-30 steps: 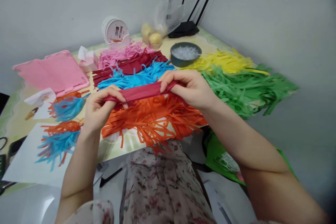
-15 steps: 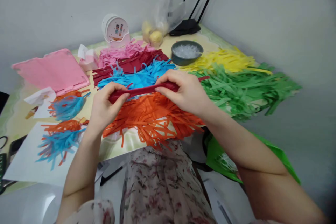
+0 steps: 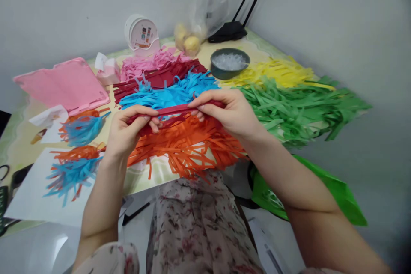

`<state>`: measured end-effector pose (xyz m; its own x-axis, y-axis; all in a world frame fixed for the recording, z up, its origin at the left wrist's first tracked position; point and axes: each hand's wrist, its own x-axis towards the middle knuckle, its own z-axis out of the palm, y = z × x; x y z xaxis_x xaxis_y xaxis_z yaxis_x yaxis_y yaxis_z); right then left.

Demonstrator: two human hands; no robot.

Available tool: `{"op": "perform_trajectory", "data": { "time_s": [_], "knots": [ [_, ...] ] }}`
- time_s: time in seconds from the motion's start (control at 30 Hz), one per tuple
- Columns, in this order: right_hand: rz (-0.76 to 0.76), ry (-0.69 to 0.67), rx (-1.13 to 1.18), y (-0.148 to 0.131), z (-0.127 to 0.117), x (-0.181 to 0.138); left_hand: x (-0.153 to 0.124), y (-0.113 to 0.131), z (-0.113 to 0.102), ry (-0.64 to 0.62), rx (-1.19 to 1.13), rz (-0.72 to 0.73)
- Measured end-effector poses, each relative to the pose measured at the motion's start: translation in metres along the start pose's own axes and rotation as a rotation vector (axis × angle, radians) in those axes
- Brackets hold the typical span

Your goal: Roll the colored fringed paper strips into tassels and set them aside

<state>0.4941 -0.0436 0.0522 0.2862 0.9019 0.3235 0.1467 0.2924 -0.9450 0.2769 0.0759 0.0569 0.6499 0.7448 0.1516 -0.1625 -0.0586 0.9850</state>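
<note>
A bundle of dark red paper strips (image 3: pixel 173 113) is stretched level between my two hands, above the orange strip pile (image 3: pixel 186 145). My left hand (image 3: pixel 128 130) pinches the bundle's left end with fingers closed. My right hand (image 3: pixel 229 113) grips the right end, fingers curled over it. Just behind the bundle lies the blue strip pile (image 3: pixel 170 92), and further back the dark red pile (image 3: pixel 160 77).
Green strips (image 3: pixel 298 107) and yellow strips (image 3: pixel 276 72) fill the right side. A dark bowl (image 3: pixel 230 63), a white tub (image 3: pixel 141 34), a bag of fruit (image 3: pixel 192 38) and a router (image 3: pixel 231 30) stand at the back. A pink case (image 3: pixel 61 85) and finished tassels (image 3: pixel 77 167) lie left.
The red bundle has been squeezed from a flat band into a narrow rod, and both hands have shifted slightly while keeping hold of its ends.
</note>
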Motion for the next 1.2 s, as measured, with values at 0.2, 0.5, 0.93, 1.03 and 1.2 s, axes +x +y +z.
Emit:
{"op": "perform_trajectory", "data": {
  "time_s": [0.2,0.5,0.93,1.03,1.2],
  "knots": [
    [-0.053,-0.007,-0.095,0.001,0.002,-0.002,-0.001,-0.003,0.0,-0.01,0.126,0.116],
    [-0.187,0.089,-0.521,-0.003,0.006,-0.009,-0.004,-0.005,-0.002,0.04,0.637,0.336],
    [0.05,-0.049,0.098,-0.002,0.008,-0.007,-0.008,-0.002,-0.001,-0.055,-0.002,-0.025],
    [0.035,-0.042,0.16,0.003,0.008,-0.006,-0.007,-0.004,0.001,-0.055,-0.09,-0.049],
    [0.021,-0.053,0.193,0.011,0.006,-0.004,-0.008,-0.011,-0.001,-0.1,-0.007,0.096]
  ]
}}
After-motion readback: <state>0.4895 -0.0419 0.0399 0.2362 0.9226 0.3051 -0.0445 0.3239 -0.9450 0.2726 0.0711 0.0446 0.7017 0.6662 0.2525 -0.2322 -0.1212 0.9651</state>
